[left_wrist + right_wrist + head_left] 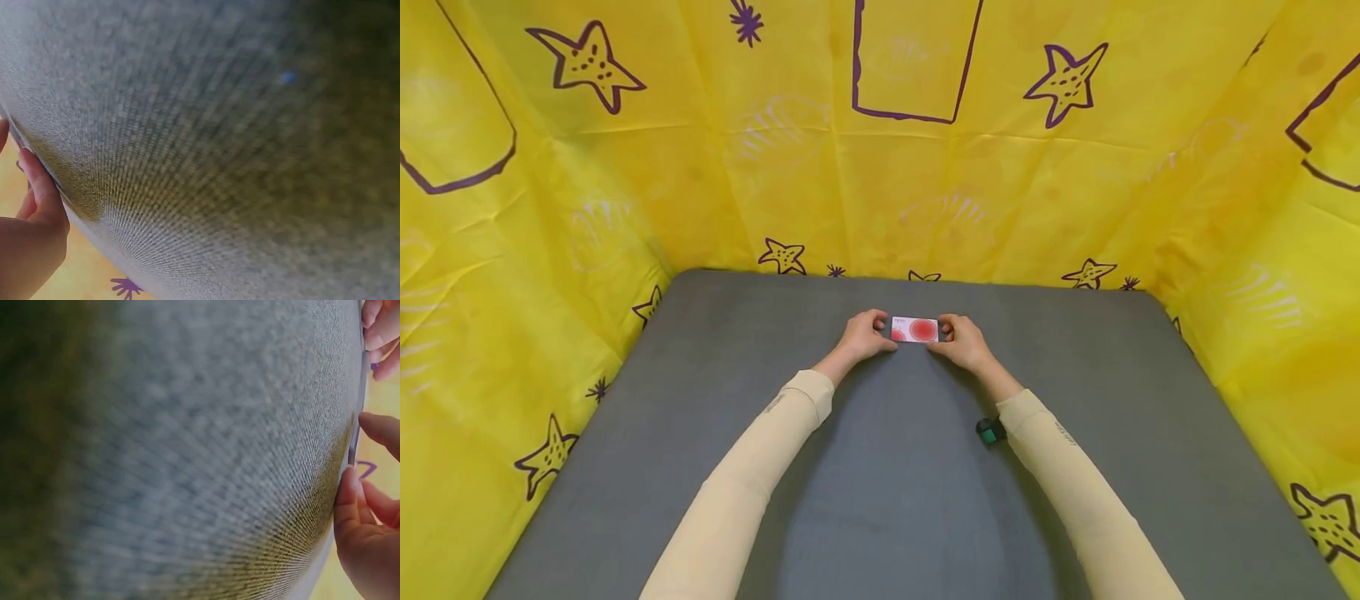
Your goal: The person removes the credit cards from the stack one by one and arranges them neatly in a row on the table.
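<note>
A small flat card [914, 330], white with red circles, lies at the far middle of the grey table between both hands. My left hand [863, 335] is at its left end, thumb by the near left corner and fingers beside the left edge. At the right end is my right hand [964, 342], its thumb tip right at the near edge and its fingers loosely bent beside the far right corner. Low over the cloth, the right wrist view shows the right hand [369, 531] beside a thin dark edge. Only part of the left hand [37, 225] shows in the left wrist view.
Grey cloth covers the table [880, 500]. Yellow curtains [895, 192] with purple starfish drawings hang along the back and both sides. A dark device with a green patch [991, 431] is at the right sleeve cuff.
</note>
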`<state>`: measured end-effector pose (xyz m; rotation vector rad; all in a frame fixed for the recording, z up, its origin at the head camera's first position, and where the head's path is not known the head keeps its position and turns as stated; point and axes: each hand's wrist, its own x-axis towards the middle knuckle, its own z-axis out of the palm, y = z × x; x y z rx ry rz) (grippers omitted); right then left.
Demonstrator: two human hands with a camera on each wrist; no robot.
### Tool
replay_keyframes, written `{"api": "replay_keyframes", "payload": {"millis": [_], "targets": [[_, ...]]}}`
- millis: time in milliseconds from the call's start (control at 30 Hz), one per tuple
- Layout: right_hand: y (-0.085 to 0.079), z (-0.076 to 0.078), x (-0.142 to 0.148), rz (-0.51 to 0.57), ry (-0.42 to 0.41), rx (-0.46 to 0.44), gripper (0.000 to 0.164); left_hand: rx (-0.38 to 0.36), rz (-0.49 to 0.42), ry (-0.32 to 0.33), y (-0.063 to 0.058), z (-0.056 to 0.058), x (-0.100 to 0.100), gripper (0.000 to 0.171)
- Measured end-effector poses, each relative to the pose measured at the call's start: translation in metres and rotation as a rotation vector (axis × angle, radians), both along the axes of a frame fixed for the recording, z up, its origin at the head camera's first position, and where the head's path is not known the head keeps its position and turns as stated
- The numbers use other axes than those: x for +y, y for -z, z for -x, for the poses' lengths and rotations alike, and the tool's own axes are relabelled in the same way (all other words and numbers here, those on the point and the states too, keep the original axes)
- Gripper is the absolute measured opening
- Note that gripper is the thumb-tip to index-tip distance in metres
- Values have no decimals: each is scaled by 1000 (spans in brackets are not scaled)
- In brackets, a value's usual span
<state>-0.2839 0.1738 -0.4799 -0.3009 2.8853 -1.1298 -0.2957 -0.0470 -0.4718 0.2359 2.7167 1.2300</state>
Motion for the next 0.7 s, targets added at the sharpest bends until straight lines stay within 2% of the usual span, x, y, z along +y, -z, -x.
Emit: {"api": "replay_keyframes", "payload": {"millis": [233,700], "targets": [[2,2,-2,0,-4,-15,56,-22,26,15,2,4,1,62],[1,2,-1,11,-15,-16,55,-15,103,55,1,5,0,62]]}}
